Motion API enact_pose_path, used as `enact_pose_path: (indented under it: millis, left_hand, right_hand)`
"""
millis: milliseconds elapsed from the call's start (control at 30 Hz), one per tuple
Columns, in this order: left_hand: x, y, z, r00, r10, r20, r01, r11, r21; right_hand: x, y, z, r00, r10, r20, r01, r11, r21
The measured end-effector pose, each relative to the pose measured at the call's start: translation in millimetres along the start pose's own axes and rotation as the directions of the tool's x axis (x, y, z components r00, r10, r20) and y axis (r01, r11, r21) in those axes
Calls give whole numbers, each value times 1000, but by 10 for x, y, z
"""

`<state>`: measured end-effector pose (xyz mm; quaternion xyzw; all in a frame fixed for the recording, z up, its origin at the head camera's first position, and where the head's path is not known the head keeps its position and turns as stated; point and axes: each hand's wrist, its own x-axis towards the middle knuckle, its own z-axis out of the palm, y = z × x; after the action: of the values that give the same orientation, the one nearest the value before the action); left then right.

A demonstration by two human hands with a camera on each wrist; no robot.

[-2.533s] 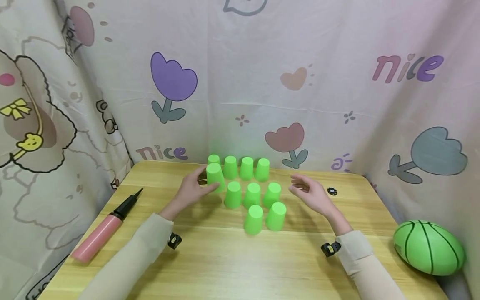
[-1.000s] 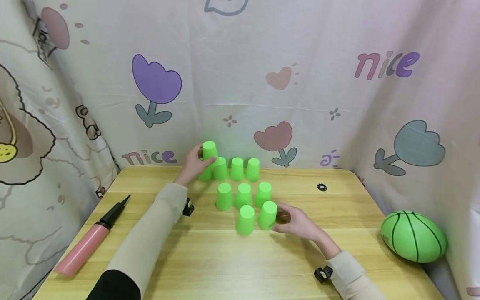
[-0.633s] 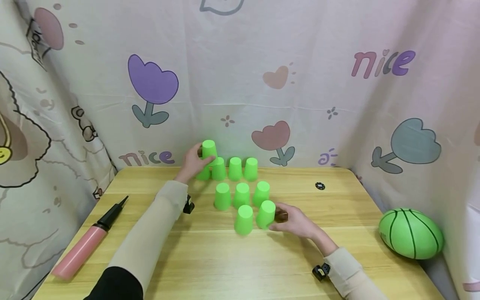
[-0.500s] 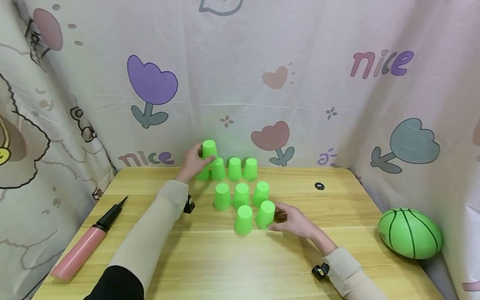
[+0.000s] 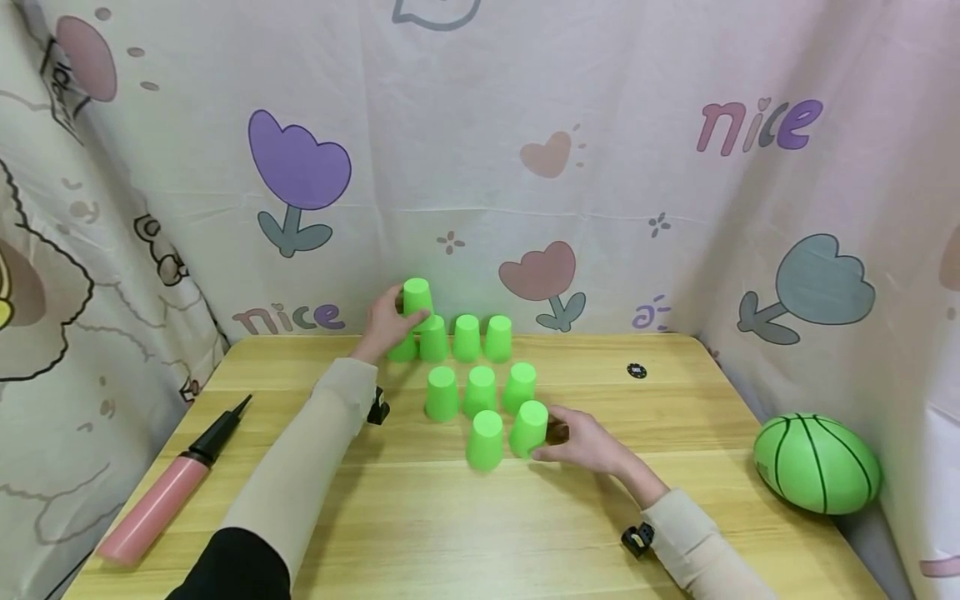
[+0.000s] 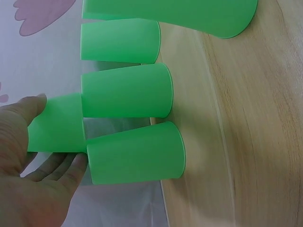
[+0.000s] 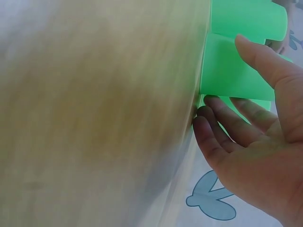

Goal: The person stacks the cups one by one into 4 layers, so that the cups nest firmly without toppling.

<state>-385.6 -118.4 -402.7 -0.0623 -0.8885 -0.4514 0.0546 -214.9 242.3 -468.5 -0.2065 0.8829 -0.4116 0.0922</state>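
My left hand (image 5: 386, 325) holds an upside-down green cup (image 5: 417, 295) between thumb and fingers. That cup sits over the tops of the two leftmost cups of the back row; in the left wrist view its rim meets the cup (image 6: 128, 92) and the cup (image 6: 137, 153) below. At the front right cup (image 5: 530, 427), my right hand (image 5: 585, 440) has its thumb across one side and fingertips at the other, as the right wrist view shows. That cup stands upside down on the table.
Three green cups (image 5: 481, 392) form a middle row, with another front cup (image 5: 485, 442) nearer me. A pink hand pump (image 5: 168, 492) lies at left. A black round chip (image 5: 637, 371) and a green ball (image 5: 817, 462) are at right. A patterned curtain (image 5: 450, 167) hangs behind the table.
My left hand carried its cup back and up onto the back row. My right hand moved down to the front right cup. Over the last half second both hands have stayed nearly still.
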Motion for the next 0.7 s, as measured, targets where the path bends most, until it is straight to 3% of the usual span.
enact_pose_path:
  millis: [700]
  left_hand:
    - [13,-11,-5,1000,-15,5,14,1000,26]
  right_hand:
    - [11,-6,13,1000,11,-6,-11,1000,9]
